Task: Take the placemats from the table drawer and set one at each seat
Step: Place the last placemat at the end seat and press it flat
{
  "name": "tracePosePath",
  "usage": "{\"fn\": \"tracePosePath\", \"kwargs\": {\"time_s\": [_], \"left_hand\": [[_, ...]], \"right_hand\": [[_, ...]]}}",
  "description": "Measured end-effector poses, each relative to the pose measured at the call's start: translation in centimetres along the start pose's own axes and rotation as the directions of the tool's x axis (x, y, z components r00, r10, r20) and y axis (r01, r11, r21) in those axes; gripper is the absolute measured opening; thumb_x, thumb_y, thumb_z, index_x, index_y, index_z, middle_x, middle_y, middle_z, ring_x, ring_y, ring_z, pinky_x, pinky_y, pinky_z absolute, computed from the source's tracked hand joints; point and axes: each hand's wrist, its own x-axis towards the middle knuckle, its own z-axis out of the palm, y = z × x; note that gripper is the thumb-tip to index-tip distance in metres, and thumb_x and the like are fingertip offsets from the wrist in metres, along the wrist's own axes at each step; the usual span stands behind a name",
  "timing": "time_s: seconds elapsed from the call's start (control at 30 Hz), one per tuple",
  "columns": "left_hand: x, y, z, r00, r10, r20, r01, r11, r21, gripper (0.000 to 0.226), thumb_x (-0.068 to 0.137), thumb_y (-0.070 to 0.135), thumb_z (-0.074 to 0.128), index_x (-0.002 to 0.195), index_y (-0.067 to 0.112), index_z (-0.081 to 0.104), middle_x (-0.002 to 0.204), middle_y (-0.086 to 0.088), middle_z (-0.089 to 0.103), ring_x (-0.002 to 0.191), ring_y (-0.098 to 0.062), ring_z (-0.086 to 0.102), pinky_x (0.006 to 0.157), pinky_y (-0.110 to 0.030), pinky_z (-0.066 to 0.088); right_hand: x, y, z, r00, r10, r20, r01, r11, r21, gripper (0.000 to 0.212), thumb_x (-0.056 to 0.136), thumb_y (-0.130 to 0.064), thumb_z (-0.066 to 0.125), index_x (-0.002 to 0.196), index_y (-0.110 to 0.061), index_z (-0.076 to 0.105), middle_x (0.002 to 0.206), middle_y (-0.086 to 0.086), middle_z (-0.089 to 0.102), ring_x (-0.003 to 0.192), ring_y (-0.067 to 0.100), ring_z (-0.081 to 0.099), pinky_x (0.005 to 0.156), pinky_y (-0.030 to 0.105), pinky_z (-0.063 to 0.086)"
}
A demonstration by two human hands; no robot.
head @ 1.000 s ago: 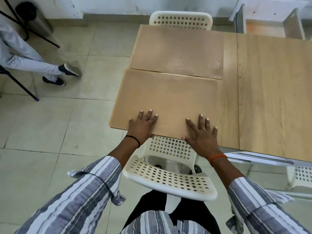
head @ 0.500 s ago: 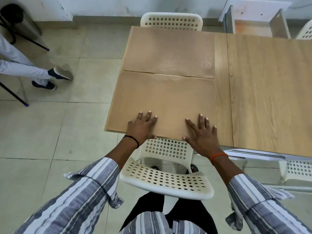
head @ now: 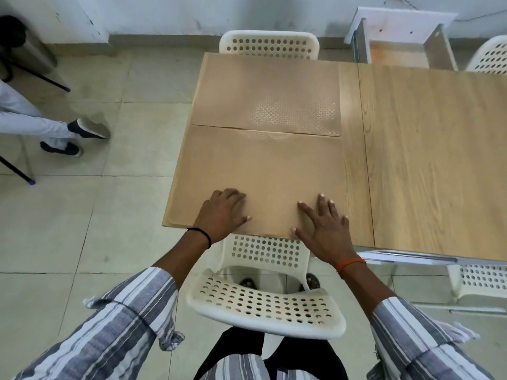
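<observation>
Head view: both hands, left hand (head: 222, 212) curled, right hand (head: 325, 227) flat, grasping nothing, atop near placemat (head: 263, 171), long axis left-right.

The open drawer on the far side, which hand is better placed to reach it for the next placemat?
Right, probably. The open drawer lies far right; the right hand rests flat on the near placemat on that side, while the left hand sits further left.

Near placemat (head: 260, 174): tan, rectangular, flat on the wooden surface (head: 433, 149), near edge flush with the surface's near edge. Far placemat (head: 263, 86): same tan, lattice pattern showing, flat, just beyond the first, long edges meeting.
</observation>
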Motion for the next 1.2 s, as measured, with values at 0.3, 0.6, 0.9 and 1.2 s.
{"fn": "tracePosePath", "kwargs": {"time_s": [0.3,0.6,0.9,1.2], "left_hand": [[11.9,-0.6,-3.4,0.958,0.042,-0.282,-0.059,0.997,-0.052,0.057,0.093,0.027,0.056,0.144,0.009,0.040,0.154,-0.012,0.031,0.140,-0.029,0.032,0.110,-0.044,0.036],[15.9,-3.2,0.5,0.982,0.040,-0.186,-0.012,0.989,0.150,0.066,0.098,0.047,0.020,0.157,0.020,0.008,0.164,0.001,0.003,0.151,-0.017,0.003,0.120,-0.045,0.006],[16.0,-3.6,1.0,0.959,0.055,-0.279,-0.023,0.993,0.117,0.062,0.096,0.035,0.021,0.156,0.022,0.013,0.164,0.004,0.008,0.151,-0.015,0.008,0.122,-0.042,0.008],[16.1,-3.6,0.9,0.959,0.049,-0.279,-0.017,0.993,0.116,0.063,0.095,0.034,0.026,0.156,0.022,0.016,0.164,0.004,0.012,0.150,-0.016,0.011,0.122,-0.042,0.009]], "right_hand": [[8.8,-6.6,-4.7,0.957,-0.115,-0.268,0.148,0.983,0.109,0.064,0.096,-0.034,0.050,0.153,-0.016,0.025,0.163,0.010,0.013,0.149,0.030,0.019,0.118,0.049,0.024],[16.7,-8.9,-3.3,0.943,-0.255,-0.214,0.267,0.963,0.032,0.061,0.100,-0.028,0.039,0.155,-0.016,0.018,0.166,0.004,0.006,0.152,0.026,0.005,0.122,0.052,0.009],[19.9,-9.8,-1.3,0.926,-0.249,-0.285,0.308,0.934,0.184,0.061,0.097,-0.035,0.025,0.156,-0.017,0.023,0.164,0.002,0.016,0.152,0.019,0.010,0.124,0.041,0.007],[19.4,-5.2,-1.0,0.941,-0.112,-0.321,0.133,0.990,0.045,0.067,0.096,-0.056,0.031,0.156,-0.030,0.015,0.166,-0.001,0.006,0.153,0.020,0.004,0.123,0.041,0.004]]}}
